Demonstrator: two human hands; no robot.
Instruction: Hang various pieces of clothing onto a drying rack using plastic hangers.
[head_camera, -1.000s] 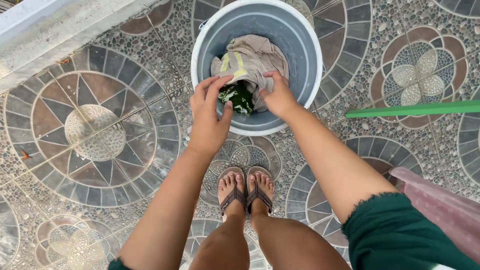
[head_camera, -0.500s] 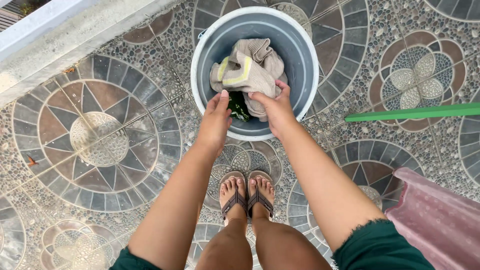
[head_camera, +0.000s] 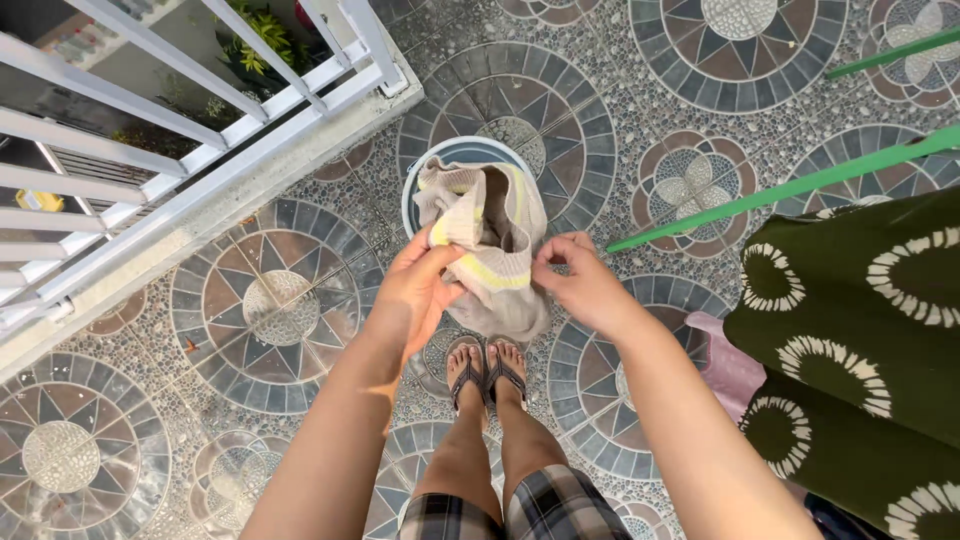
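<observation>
A beige garment with yellow stripes (head_camera: 497, 250) hangs in the air in front of me, gripped by both hands. My left hand (head_camera: 412, 290) holds its left edge near a yellow band. My right hand (head_camera: 585, 285) pinches its right edge. Below and beyond the garment stands a grey bucket with a white rim (head_camera: 440, 158) on the patterned tile floor, mostly hidden by the cloth. My feet in brown sandals (head_camera: 488, 370) show beneath the garment.
A dark green cloth with white ring patterns (head_camera: 860, 330) hangs at the right over a green rod (head_camera: 780, 185). A pink cloth (head_camera: 730, 365) lies beneath it. A white railing (head_camera: 150, 150) with a concrete curb borders the floor at upper left.
Both hands have lifted the beige garment out of the bucket and up towards me. The view has pulled back, so the railing and the green patterned cloth have come into sight.
</observation>
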